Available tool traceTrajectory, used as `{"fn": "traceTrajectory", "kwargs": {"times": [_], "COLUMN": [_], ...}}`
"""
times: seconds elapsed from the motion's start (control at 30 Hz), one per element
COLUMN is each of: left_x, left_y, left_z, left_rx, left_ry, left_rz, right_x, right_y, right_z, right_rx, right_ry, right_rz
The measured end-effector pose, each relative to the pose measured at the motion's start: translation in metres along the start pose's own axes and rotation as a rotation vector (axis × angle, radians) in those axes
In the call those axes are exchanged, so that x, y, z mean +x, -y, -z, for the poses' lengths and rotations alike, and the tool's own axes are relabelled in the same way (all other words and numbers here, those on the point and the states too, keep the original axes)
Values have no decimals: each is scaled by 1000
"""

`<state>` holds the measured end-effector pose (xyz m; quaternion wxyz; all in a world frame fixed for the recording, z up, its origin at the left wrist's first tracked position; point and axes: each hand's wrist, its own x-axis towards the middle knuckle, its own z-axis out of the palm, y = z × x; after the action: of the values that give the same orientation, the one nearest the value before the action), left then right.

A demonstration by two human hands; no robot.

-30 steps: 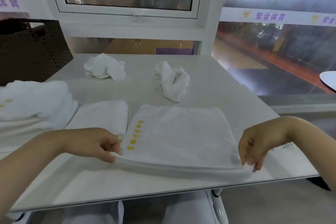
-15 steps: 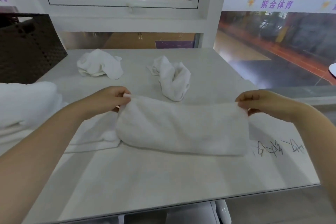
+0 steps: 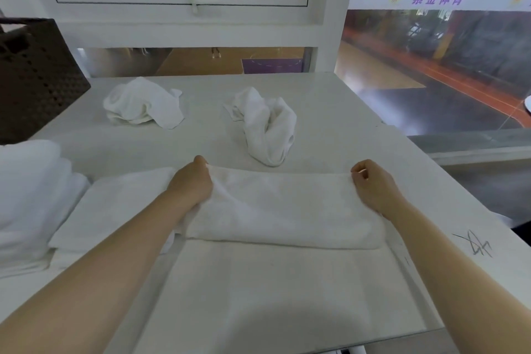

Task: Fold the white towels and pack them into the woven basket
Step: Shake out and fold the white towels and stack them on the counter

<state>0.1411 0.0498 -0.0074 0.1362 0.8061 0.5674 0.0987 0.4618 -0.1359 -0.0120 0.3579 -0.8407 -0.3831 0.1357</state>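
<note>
Step in hand: folding, halfway down one white towel [image 3: 283, 210]. It lies flat on the tabletop [image 3: 330, 112], doubled over, its folded edge toward me and its far edge under my fingers.

Left hand [image 3: 191, 181]: fingers pinched on the towel's far left corner. Right hand [image 3: 373, 185]: fingers curled on the far right corner; whether they pinch the cloth or only press it, I cannot tell.

Next move, as I judge it: let the edge settle square, then fold again across the width, keeping the corners matched.

Count:
- Towel under my fingers: one.
- Folded towel [image 3: 115, 210] just left of my left hand: one.
- Stack of folded towels [image 3: 26, 198] further left: layers too blurred to number.
- Crumpled towels beyond my fingers, unfolded: two, left one [image 3: 142, 105] and right one [image 3: 267, 126].
- Woven basket [image 3: 34, 77]: one, far left beyond the stack; contents hidden.
</note>
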Motion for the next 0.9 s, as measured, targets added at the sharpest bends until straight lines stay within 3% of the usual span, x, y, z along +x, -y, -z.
{"fn": "traceTrajectory", "kwargs": {"times": [0.13,0.23,0.33,0.43,0.53,0.73,0.9], "left_x": [-6,-14,-25,-46,-60,-57,-53], "left_y": [-4,-11,-28,-60,-73,-51,-17], "left_z": [-11,-8,-6,-15,-37,-44,-33], "left_rx": [82,269,289,41,108,137,156], "left_ry": [-79,-148,-234,-99,63,154,183], "left_rz": [-15,-56,-198,-396,-535,-456,-331], "right_x": [-5,-7,-16,-44,-74,-74,-61], "right_y": [-4,3,27,64,78,57,19], "right_z": [-9,-6,-2,-24,-64,-74,-35], "right_rx": [-158,-422,-592,-535,-539,-592,-627], "right_ry": [-74,-27,-97,34,250,335,275], "right_rz": [158,177,272,406,500,393,218]}}
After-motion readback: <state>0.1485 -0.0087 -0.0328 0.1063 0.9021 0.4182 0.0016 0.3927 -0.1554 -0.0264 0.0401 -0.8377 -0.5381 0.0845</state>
